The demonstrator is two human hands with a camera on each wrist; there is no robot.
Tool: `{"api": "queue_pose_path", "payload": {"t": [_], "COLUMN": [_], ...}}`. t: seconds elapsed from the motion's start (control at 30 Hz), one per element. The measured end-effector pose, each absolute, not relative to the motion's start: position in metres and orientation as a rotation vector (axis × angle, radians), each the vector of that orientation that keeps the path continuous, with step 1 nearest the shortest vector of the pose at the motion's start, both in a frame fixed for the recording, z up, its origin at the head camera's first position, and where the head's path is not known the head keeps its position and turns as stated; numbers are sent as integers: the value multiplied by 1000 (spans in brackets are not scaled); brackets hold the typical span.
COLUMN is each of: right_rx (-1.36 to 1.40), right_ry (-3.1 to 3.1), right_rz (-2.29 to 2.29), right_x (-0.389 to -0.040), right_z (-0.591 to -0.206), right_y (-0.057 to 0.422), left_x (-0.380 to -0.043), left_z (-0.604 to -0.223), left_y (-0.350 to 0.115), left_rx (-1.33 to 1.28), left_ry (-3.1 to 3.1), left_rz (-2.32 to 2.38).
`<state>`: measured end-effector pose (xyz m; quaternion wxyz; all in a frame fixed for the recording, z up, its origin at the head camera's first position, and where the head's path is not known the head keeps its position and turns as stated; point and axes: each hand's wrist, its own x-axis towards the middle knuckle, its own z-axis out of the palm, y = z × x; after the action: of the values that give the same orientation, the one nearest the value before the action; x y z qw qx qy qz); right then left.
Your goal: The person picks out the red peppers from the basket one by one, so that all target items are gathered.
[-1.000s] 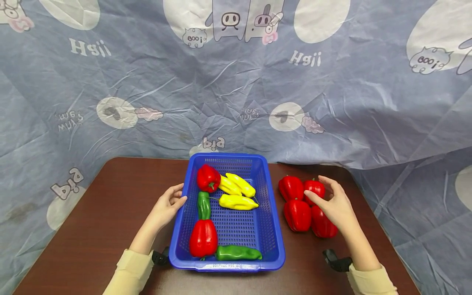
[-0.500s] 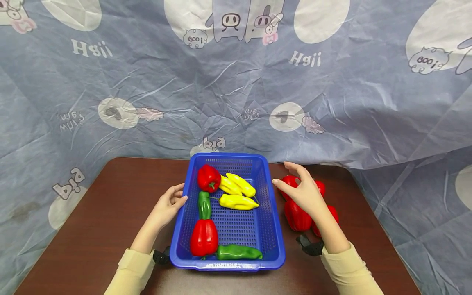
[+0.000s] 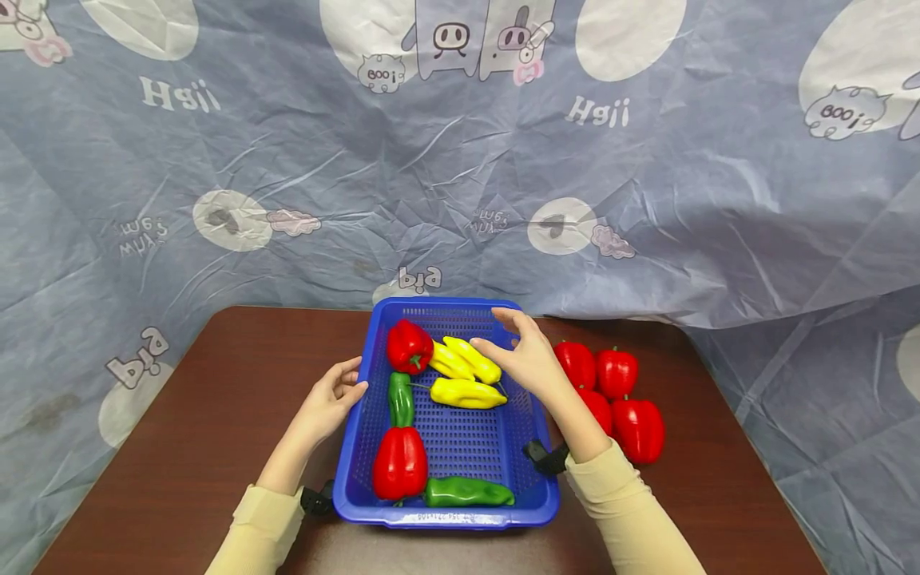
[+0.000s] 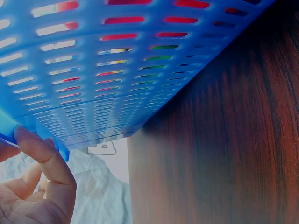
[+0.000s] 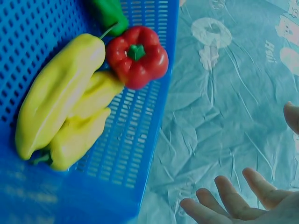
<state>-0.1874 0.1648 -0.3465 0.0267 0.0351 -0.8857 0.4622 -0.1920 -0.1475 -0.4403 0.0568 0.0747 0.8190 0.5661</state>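
Observation:
A blue perforated basket (image 3: pixel 446 519) stands on the table. My left hand (image 3: pixel 327 407) holds its left rim, thumb and fingertips at the edge; the left wrist view shows the thumb (image 4: pixel 39 147) on the rim. Above the basket's right side hovers my right hand (image 3: pixel 530 359), fingers spread and holding nothing. Below its thumb lie three yellow peppers (image 3: pixel 469 393). Along the left side of the basket are a red bell pepper (image 3: pixel 408 347), a green pepper (image 3: pixel 401 401) and another red bell pepper (image 3: pixel 399 465). A long green pepper (image 3: pixel 469 492) lies at the near end.
Several red bell peppers (image 3: pixel 638 431) sit clustered on the table right of the basket, one partly hidden by the right forearm. The dark wooden table (image 3: pixel 237 383) ends at a patterned grey-blue cloth (image 3: pixel 431 176) hanging behind it.
My right hand has moved left from over the red bell peppers on the table to over the basket, staying open. My left hand stays at the rim.

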Motion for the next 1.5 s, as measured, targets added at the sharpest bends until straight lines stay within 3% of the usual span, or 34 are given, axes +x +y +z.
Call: {"api": "queue_pose_path", "payload": {"t": [1.5], "right_rx": [-98], "right_ry": [-2863], "right_rz": [1526], "right_x": [-251], "right_z": [-410], "right_y": [72], "left_x": [-196], "left_z": [-441], "left_y": [-148], "left_rx": [198], "left_ry": [2447], "left_rz": [1758]}}
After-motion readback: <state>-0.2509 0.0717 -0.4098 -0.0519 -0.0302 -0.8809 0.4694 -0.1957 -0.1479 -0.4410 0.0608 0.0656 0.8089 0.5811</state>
